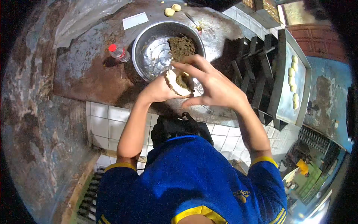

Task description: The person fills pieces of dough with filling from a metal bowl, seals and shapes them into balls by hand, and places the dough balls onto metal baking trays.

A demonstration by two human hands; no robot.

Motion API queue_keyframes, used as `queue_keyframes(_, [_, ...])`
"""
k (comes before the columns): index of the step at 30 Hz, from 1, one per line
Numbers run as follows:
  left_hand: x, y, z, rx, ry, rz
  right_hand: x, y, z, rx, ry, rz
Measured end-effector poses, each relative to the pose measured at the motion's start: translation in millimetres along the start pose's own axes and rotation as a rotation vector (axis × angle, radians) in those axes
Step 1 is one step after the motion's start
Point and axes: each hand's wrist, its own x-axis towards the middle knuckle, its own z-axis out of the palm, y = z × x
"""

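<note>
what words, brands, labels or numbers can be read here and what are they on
"adidas", upside down in this view, on the blue shirt
Red-capped bottle: its markings are too small and blurred to read
No other text or number can be made out

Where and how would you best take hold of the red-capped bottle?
Probably grip the bottle around its clear body, below the red cap, coming from the left: the body is narrow and seems upright, while the metal bowl crowds its right side.
</note>
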Motion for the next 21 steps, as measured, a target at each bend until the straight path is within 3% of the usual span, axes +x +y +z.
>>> queue_keyframes(2, [4, 6, 2, -0.027, -0.054, 0.048, -4, -1, -8, -0.081, -0.033, -0.038])
queue_keyframes(4, [4, 11, 1, -0.021, -0.185, -0.009, -4, -5, -19, 0.072, -0.138, 0.088])
queue_keyframes(6, [2, 30, -2, 0.076, -0.236, -0.119, -10, -1, -18, 0.078, -0.016, -0.040])
queue_keyframes(8, [-1, 30, 1, -0.223, -0.129, -0.110, -17, -1, -16, 0.109, 0.059, 0.052])
queue_keyframes(9, [-4, 26, 6, -0.133, -0.022, 0.075, -22, 0, -9, 0.198, 0.128, 0.166])
queue_keyframes(10, [-7, 25, 9, -0.125, -0.024, 0.080, -25, 0, -7, 0.195, 0.134, 0.159])
queue_keyframes(12, [-17, 24, 17, -0.362, 0.139, -0.179, -27, -5, -3, 0.346, 0.164, 0.304])
queue_keyframes(14, [-18, 15, 30, -0.359, 0.225, -0.124, -30, -5, 0, 0.330, 0.158, 0.231])
queue_keyframes(16, [-17, 12, 36, -0.510, 0.328, -0.126, -29, -24, -3, 0.017, 0.146, 0.141])
queue_keyframes(20, [-14, 8, 39, -0.543, 0.252, -0.112, -12, -29, -4, -0.298, -0.007, -0.046])
queue_keyframes(21, [-13, 16, 44, -0.611, 0.342, -0.238, -9, -21, -2, -0.246, 0.068, -0.081])
